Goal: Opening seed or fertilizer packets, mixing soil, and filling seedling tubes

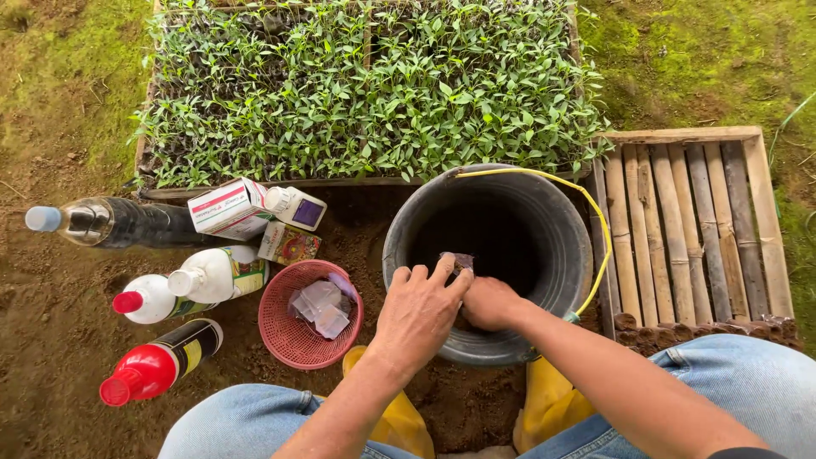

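Both my hands are over the near rim of a black bucket with a yellow wire handle. My left hand pinches a small dark sachet at its top between thumb and fingers. My right hand is curled just beside it, holding the sachet's lower part, mostly hidden behind the left hand. The bucket's inside looks dark; I cannot tell what it contains.
A tray of green seedlings lies beyond the bucket. At left on bare soil: a red basket with small packets, several bottles, small boxes. A bamboo-slat tray lies right. My yellow boots and jeans show below.
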